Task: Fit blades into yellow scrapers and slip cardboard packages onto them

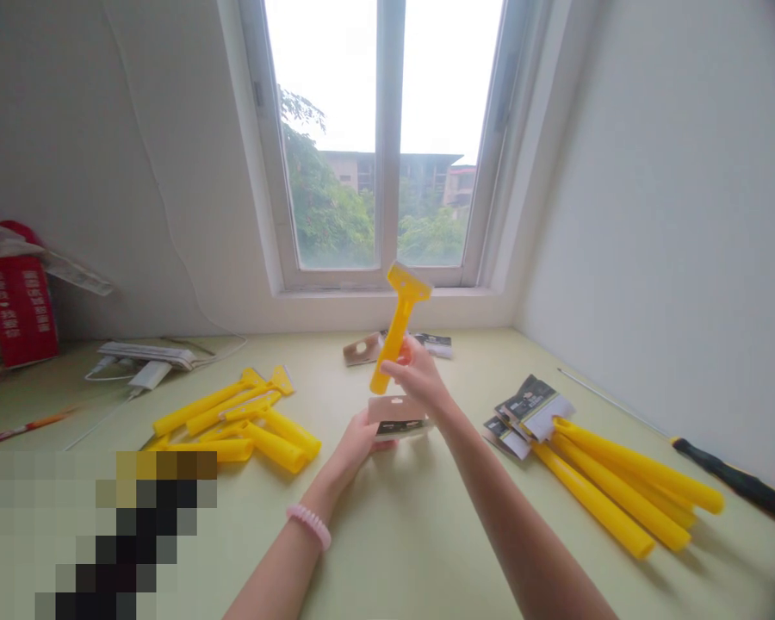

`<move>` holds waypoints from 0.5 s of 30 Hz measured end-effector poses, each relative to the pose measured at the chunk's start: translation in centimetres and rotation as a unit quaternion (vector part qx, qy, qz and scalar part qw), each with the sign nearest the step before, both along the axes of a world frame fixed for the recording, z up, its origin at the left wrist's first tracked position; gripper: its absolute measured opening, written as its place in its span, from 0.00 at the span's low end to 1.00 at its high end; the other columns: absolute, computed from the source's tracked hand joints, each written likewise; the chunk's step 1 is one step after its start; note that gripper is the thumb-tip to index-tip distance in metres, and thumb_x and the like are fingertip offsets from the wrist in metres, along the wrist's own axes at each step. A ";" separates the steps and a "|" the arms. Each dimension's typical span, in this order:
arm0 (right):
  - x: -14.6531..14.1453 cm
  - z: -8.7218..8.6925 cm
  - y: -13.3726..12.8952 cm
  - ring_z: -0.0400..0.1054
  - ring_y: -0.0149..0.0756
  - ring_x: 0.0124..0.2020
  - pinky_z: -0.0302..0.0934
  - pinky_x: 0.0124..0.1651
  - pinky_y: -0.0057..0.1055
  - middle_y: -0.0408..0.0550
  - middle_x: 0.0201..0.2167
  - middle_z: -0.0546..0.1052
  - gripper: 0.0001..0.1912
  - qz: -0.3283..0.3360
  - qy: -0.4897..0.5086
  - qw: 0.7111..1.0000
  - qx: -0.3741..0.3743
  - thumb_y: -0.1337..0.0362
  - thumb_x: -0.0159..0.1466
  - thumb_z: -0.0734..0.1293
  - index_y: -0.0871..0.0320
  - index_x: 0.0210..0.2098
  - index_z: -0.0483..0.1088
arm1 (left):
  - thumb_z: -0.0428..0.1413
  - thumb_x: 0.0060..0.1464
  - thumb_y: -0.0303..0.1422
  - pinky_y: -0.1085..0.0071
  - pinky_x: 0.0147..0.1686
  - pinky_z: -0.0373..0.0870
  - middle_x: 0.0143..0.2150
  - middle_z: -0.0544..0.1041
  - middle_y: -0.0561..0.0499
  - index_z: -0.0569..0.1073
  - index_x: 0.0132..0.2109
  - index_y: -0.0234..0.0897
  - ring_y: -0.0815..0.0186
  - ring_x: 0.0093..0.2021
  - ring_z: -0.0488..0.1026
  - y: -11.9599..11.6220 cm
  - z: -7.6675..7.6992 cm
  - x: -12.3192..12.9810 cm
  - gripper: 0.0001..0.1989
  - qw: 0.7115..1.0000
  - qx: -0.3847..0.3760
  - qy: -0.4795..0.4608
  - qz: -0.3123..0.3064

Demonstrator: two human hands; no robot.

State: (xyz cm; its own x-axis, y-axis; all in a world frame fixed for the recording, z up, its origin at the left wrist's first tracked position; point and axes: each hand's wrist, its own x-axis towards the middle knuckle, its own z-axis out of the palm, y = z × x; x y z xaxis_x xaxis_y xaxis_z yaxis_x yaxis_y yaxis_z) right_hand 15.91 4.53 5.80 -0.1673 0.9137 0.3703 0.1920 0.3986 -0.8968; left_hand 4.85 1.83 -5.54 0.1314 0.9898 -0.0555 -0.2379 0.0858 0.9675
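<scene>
My right hand (pixel 419 375) is closed round the lower handle of a yellow scraper (pixel 397 323), held upright with its wide head at the top, in front of the window. Below it, my left hand (pixel 360 435) grips a folded cardboard packaging sleeve (pixel 397 415) with a hang hole and a dark printed band. To the left lies a pile of loose yellow scrapers (pixel 258 422). At the right, several yellow scrapers (pixel 610 482) have cardboard sleeves (pixel 535 409) over their heads. More flat card sleeves (pixel 362 349) lie behind my hands.
A long screwdriver (pixel 716 465) lies along the right side near the wall. A white power strip (pixel 148 355) with cables is at the back left, beside a red printed bag (pixel 19 301). A red pen-like stick (pixel 26 429) lies at the far left. The window (pixel 387 280) stands behind the table.
</scene>
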 end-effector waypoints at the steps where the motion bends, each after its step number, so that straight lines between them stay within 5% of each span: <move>1: 1.1 -0.5 0.2 0.65 0.32 0.28 0.59 0.30 0.28 0.41 0.26 0.71 0.13 -0.008 0.018 1.000 -0.001 0.65 0.45 0.65 0.59 0.31 0.65 | 0.59 0.40 0.30 0.67 0.35 0.68 0.39 0.76 0.46 0.72 0.45 0.35 0.60 0.39 0.71 0.1 -0.1 -0.1 0.20 1.000 0.002 0.000 0.008; 8: 4.6 -4.5 0.5 0.67 0.37 0.30 0.59 0.34 0.31 0.47 0.27 0.74 0.14 0.075 0.009 0.993 -0.088 0.57 0.50 0.66 0.61 0.30 0.71 | 0.54 0.44 0.37 0.68 0.34 0.68 0.37 0.77 0.46 0.74 0.43 0.35 0.62 0.36 0.72 -0.2 0.8 -0.6 0.18 0.997 0.029 0.041 0.063; 15: 5.3 -5.6 0.6 0.67 0.39 0.34 0.58 0.40 0.33 0.49 0.30 0.76 0.18 0.101 -0.068 0.991 -0.061 0.52 0.53 0.64 0.62 0.28 0.73 | 0.50 0.47 0.40 0.65 0.36 0.69 0.40 0.77 0.46 0.73 0.45 0.37 0.59 0.39 0.73 -1.3 1.8 -0.9 0.19 0.997 0.016 0.047 0.056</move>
State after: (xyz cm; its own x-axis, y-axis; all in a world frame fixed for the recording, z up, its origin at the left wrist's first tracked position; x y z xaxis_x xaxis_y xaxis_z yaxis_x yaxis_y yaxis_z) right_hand 21.22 5.16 0.20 -0.3918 0.8931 0.2210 0.2420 0.3317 -0.9118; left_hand 3.92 0.57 -3.69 0.0166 0.9994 -0.0304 -0.1521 0.0326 0.9878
